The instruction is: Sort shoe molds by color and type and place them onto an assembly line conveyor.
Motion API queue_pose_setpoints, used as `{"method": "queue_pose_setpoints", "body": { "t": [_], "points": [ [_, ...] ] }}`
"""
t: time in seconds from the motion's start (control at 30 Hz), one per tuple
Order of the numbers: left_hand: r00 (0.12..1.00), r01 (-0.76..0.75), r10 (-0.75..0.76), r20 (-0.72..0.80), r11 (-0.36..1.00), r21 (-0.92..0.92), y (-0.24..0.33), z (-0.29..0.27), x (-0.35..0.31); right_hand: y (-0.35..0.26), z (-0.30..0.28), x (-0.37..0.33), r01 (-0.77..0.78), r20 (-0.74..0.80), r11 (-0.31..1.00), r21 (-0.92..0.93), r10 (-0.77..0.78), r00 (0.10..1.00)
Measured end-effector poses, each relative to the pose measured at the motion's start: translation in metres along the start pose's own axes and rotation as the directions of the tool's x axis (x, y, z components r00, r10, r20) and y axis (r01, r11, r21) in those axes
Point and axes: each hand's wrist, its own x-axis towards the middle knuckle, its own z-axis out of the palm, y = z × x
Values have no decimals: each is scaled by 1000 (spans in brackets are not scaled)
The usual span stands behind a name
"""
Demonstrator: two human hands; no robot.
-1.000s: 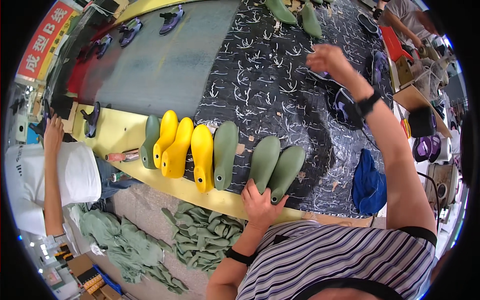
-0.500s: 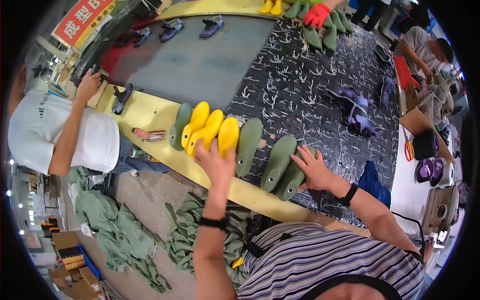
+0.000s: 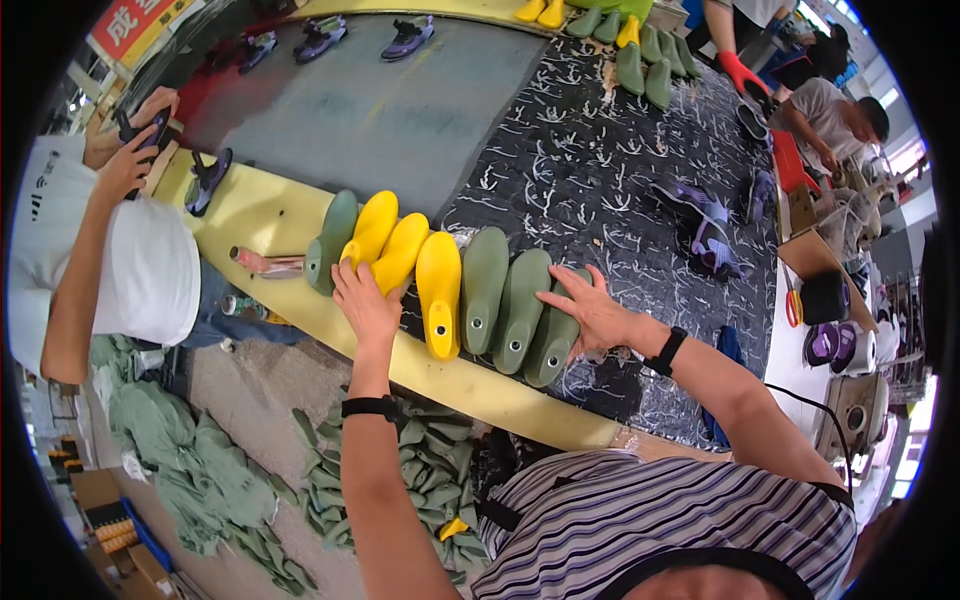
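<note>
Left hand [image 3: 367, 302], fingers bent over the near ends of two yellow foot-shaped forms [image 3: 402, 252], its grip more than I can tell from a distance; right hand [image 3: 600, 316], open and spread against the rightmost green form [image 3: 547, 347]; all in one seven-piece row along the yellow bench edge [image 3: 480, 392].

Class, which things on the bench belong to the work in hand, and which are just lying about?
In the work:
Three yellow shoe lasts, the left hand at the leftmost two
Four green shoe lasts, the right hand on the rightmost

Seemingly just lying about:
Purple shoes
Blue cloth, partly hidden
Pinkish tool
</note>
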Motion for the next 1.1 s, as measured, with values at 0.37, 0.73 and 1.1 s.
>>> {"method": "queue_pose_setpoints", "body": {
  "t": [0.37, 0.73, 1.1],
  "points": [
    [986, 81, -105, -132, 981, -176, -59, -19, -28, -37, 21, 73, 81, -18, 996, -37, -82, 996],
    [976, 129, -170, -136, 955, -269, 7, -10, -122, -34, 14, 3, -14, -195, 999, -32, 8, 981],
    [994, -110, 91, -62, 861, -497, -3, -7, -16, -15, 36, -89, -69, -157, 993, -97, 53, 986]
  ]
}}
